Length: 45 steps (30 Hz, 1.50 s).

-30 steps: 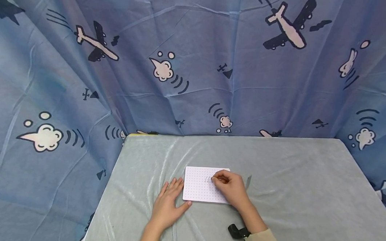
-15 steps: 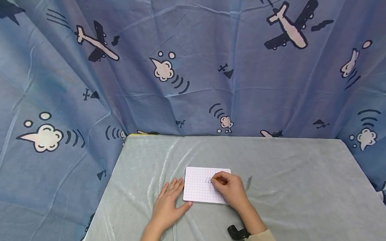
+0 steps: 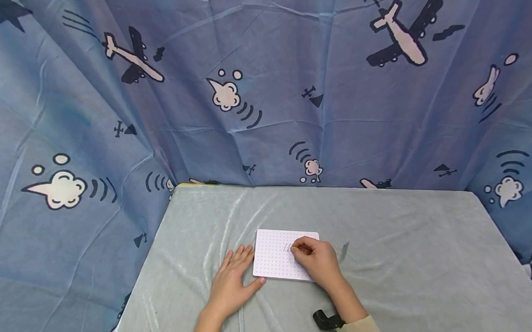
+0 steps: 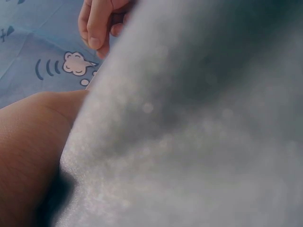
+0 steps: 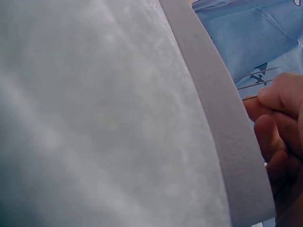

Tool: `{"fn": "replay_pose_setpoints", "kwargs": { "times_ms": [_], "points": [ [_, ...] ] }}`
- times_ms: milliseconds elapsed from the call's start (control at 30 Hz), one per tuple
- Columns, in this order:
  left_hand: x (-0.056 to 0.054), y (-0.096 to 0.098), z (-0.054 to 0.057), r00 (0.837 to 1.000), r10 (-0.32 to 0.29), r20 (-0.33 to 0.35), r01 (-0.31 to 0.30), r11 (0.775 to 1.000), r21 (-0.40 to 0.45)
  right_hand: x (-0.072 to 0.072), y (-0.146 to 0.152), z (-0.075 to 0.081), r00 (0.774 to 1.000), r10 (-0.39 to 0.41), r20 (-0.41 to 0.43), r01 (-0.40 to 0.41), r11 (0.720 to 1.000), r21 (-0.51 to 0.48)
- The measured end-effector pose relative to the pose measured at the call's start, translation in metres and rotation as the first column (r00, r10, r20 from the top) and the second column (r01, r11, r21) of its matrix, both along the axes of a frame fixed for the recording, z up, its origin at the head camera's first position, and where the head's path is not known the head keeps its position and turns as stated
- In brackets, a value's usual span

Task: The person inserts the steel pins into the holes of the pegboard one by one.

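Note:
A white rectangular board (image 3: 267, 261) with a grid of small dots lies on the table. Two thin needles (image 5: 255, 84) stand side by side in its top, seen edge-on in the right wrist view. Over the board's right half, my right hand (image 3: 320, 259) pinches another needle (image 5: 250, 98) between thumb and forefinger, its lower end close to the board. The other fingers are curled in. My left hand (image 3: 231, 284) rests flat with its fingers spread, fingertips at the board's left edge and thumb at its lower left corner.
Grey velvety cloth (image 3: 406, 253) covers the table. Just right of the right hand lies a narrow grey-green strip (image 3: 344, 251). A blue curtain (image 3: 270, 86) printed with planes hangs behind and at the sides. A black wrist device (image 3: 327, 320) sits on the right wrist.
The head view has shifted very slightly. Both hands and the board stay practically in place, the right hand still pinching at the same spot.

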<state>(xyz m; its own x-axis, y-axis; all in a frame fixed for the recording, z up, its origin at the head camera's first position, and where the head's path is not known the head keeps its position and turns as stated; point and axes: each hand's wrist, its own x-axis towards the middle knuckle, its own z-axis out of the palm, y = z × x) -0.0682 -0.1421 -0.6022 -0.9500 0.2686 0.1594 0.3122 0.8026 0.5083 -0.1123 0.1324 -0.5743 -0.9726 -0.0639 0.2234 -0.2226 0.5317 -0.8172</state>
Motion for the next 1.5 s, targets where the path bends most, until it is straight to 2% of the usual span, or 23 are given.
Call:
{"fn": "replay_pose_setpoints", "kwargs": {
  "times_ms": [400, 733, 1067, 1200, 1367, 1500],
  "points": [
    [0.001, 0.002, 0.003, 1.000, 0.004, 0.000, -0.004, 1.000, 0.002, 0.000, -0.001, -0.001, 0.999, 0.003, -0.051, -0.001, 0.998, 0.055],
    [0.002, 0.003, 0.002, 1.000, -0.002, 0.002, 0.002, 1.000, 0.008, 0.005, 0.002, 0.003, 0.998, -0.007, 0.056, 0.005, 1.000, 0.030],
    [0.004, 0.005, -0.001, 1.000, 0.011, -0.018, -0.010, 1.000, 0.015, 0.007, 0.011, 0.010, 0.994, 0.008, 0.106, -0.002, 0.999, -0.052],
    [0.005, 0.006, -0.003, 1.000, 0.013, -0.013, -0.013, 1.000, 0.013, 0.010, 0.018, 0.012, 0.990, -0.017, 0.137, 0.029, 0.996, -0.086],
    [0.005, 0.006, -0.003, 1.000, 0.017, -0.020, -0.017, 1.000, 0.017, 0.012, 0.028, 0.014, 0.983, -0.083, 0.163, 0.093, 0.994, -0.055],
    [0.005, 0.006, -0.001, 1.000, 0.012, -0.014, -0.012, 1.000, 0.014, 0.013, 0.036, 0.013, 0.981, -0.122, 0.149, 0.129, 0.991, -0.040]
  ]
}}
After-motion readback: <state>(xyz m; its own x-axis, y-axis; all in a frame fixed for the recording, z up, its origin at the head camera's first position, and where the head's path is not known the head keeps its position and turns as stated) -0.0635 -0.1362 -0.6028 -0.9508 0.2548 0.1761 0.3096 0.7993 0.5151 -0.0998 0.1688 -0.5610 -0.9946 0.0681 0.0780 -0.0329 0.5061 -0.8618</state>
